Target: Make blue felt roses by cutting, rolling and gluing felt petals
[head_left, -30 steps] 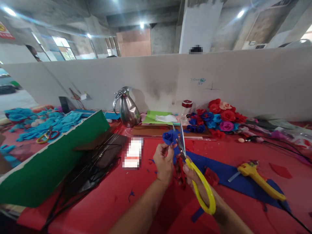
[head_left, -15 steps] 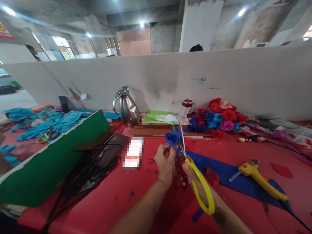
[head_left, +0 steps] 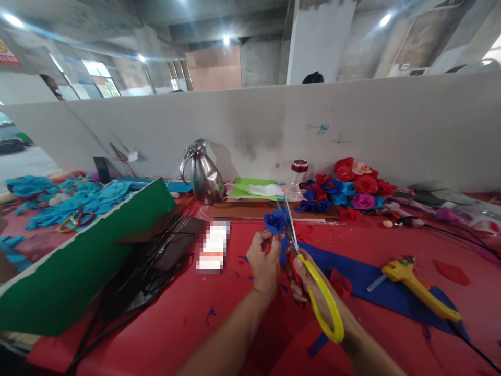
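Note:
My left hand [head_left: 263, 261] pinches the underside of a blue paper rose [head_left: 275, 221], its fingers closed just below the petals. In my right hand [head_left: 303, 274] is a pair of scissors [head_left: 321, 297] with one yellow handle and one red handle. The blades point up and away from me, slightly parted, beside the rose's right edge. Whether a petal lies between them I cannot tell. Under and right of my hands lies a long blue paper strip [head_left: 352, 274], with a red paper piece [head_left: 340, 283] on it.
A yellow glue gun [head_left: 418, 290] rests on the strip's right end. Finished paper flowers [head_left: 358, 188] are heaped at the back right near a glass jar [head_left: 299, 175]. A steel jug [head_left: 205, 175] stands at the back; a green board [head_left: 90, 256] crosses the left side.
The scissor blades look slightly wider apart, and the fingers on the handles have shifted a little. My left hand still holds the rose in nearly the same place.

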